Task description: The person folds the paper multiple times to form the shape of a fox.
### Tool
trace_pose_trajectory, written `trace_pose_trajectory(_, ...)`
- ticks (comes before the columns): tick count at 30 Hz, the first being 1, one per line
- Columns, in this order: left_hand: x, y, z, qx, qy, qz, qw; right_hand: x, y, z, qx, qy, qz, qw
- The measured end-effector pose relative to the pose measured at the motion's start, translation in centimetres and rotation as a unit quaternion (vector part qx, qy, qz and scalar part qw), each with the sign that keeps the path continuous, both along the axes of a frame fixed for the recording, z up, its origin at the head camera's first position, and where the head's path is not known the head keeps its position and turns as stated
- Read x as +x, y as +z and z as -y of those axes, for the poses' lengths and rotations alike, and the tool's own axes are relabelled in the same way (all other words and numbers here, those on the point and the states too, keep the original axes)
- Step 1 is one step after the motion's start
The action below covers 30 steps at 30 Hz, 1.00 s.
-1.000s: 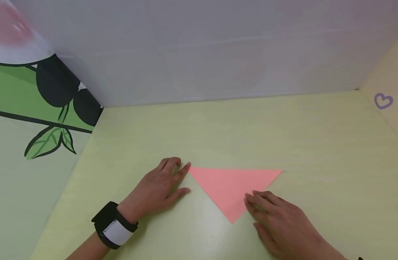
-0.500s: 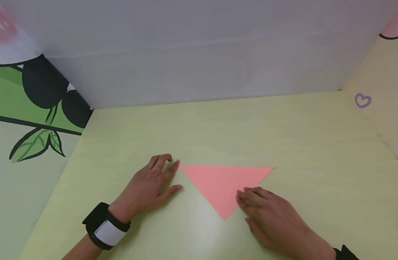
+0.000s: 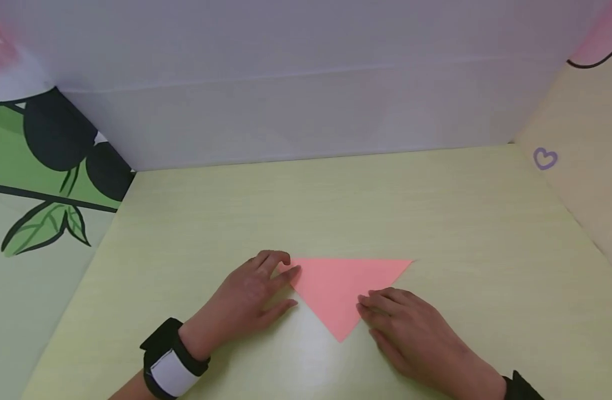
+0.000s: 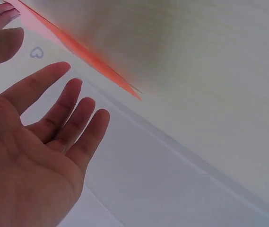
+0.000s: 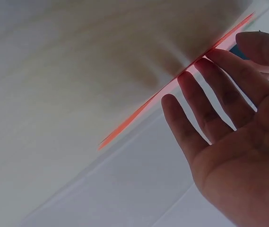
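A pink sheet of paper folded into a triangle (image 3: 336, 283) lies on the table, its long edge away from me and one corner pointing toward me. My left hand (image 3: 248, 294) is over its left corner, index fingertip overlapping the paper and thumb held apart. On the other side, my right hand (image 3: 411, 328) rests its fingertips on the lower right edge. Both wrist views show relaxed, spread fingers on the left hand (image 4: 39, 127) and the right hand (image 5: 233, 118). Orange shows along the paper's edge (image 5: 125, 127) in the right wrist view.
The pale wooden table (image 3: 316, 205) meets a grey-white back panel (image 3: 296, 111). A side panel with green and black artwork (image 3: 51, 172) stands at left. At right is a beige panel (image 3: 576, 183) with a purple heart (image 3: 545, 159).
My left hand has moved right, from beside the paper's left corner to over it. The right hand keeps its place on the lower right edge. The head view has shifted slightly.
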<state>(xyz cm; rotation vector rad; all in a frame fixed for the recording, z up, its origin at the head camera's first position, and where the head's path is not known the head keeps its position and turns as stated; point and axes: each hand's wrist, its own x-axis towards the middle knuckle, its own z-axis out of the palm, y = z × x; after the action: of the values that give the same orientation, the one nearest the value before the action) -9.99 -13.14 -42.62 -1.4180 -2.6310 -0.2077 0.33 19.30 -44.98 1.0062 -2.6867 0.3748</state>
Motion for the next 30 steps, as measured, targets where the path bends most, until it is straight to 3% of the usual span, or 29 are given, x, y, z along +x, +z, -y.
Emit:
trace_pose_trajectory(5,0.6,0.2,-1.2,0.001,-0.041,0.001,0.9991,-0.3,0.2,0.1,-0.006,-0.001,-0.004,1.000)
trace_pose_trajectory(9,0.4,0.4,-2.2,0.008,-0.046,-0.017,0.9988,-0.3,0.3,0.0,-0.003,-0.002,-0.006,1.000)
trace_pose_trajectory(15,-1.2,0.9,-4.6,0.010,-0.008,-0.014,0.9998,-0.2,0.2,0.0,-0.003,0.000,-0.009,1.000)
trace_pose_trajectory(21,-3.6,0.6,-6.9,-0.017,-0.004,0.021,0.9996,-0.6,-0.3,1.4,-0.009,-0.007,-0.016,1.000)
trace_pose_trajectory(26,-3.3,0.3,-5.0,-0.056,0.075,0.040,0.9948,-2.6,-0.4,3.9,0.003,0.042,-0.031,0.999)
trace_pose_trajectory(30,-2.7,0.4,-3.1,-0.044,0.134,0.079,0.9869,-3.7,-0.4,5.6,0.015,0.077,-0.045,0.996)
